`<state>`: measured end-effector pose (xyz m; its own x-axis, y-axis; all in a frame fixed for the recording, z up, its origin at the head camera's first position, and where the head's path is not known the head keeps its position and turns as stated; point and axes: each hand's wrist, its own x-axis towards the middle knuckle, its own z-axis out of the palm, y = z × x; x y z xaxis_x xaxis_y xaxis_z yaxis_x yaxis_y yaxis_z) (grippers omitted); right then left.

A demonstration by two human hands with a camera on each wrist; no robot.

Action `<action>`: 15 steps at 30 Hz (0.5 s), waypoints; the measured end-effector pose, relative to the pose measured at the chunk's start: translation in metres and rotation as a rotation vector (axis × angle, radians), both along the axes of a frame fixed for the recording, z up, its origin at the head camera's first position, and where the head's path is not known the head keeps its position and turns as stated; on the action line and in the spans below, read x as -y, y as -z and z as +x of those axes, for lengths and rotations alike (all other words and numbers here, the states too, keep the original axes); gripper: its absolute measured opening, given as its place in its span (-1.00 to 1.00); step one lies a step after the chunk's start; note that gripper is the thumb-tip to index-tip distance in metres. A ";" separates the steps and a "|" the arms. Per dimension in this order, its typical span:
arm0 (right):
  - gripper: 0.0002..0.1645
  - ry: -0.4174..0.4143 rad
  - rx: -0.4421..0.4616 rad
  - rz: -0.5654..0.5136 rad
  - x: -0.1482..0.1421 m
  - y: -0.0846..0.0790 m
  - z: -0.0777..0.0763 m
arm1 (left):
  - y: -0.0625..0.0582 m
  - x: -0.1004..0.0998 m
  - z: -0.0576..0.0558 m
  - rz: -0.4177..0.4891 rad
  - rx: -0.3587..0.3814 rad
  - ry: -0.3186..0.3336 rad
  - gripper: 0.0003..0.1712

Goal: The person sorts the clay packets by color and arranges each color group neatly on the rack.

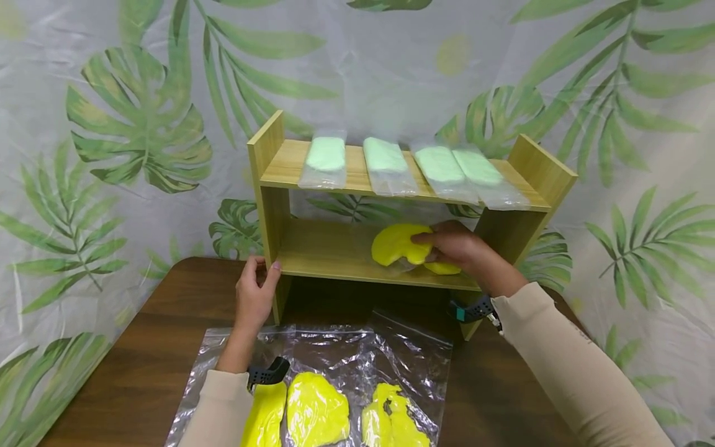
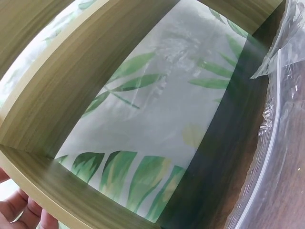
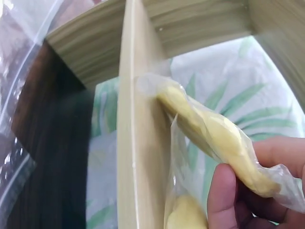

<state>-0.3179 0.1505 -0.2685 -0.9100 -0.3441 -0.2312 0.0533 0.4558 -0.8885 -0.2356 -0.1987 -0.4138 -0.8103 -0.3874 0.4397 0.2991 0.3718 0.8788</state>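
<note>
My left hand [image 1: 254,292] holds the left side panel of a small two-tier wooden shelf [image 1: 335,264], thumb at its front edge and fingertips [image 2: 31,210] along the outer face. Over the right part of the lower tier, my right hand [image 1: 455,242] pinches a clear bag of flattened yellow clay-like stuff [image 1: 399,244]. In the right wrist view that bag [image 3: 221,136] is tilted on edge, its far end right at the shelf board. A second yellow bag [image 1: 444,268] lies on the board below it, partly hidden by my hand.
Several clear bags of pale green stuff [image 1: 326,154] lie along the upper tier, ends overhanging the front. Before the shelf, large zip bags [image 1: 329,347] with yellow slabs [image 1: 317,410] cover part of the dark wooden table [image 1: 128,372]. A leaf-print cloth [image 1: 368,74] hangs behind.
</note>
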 end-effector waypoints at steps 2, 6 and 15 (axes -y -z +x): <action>-0.19 -0.008 -0.024 0.050 0.000 0.001 0.002 | 0.001 0.000 0.000 0.002 -0.001 -0.002 -0.66; -0.63 -0.015 -0.100 0.148 0.000 0.001 0.004 | 0.002 0.001 -0.001 0.000 -0.009 -0.004 -0.67; -0.36 -0.013 -0.293 0.396 -0.001 -0.001 0.006 | 0.001 0.000 0.000 -0.019 0.007 -0.006 -0.66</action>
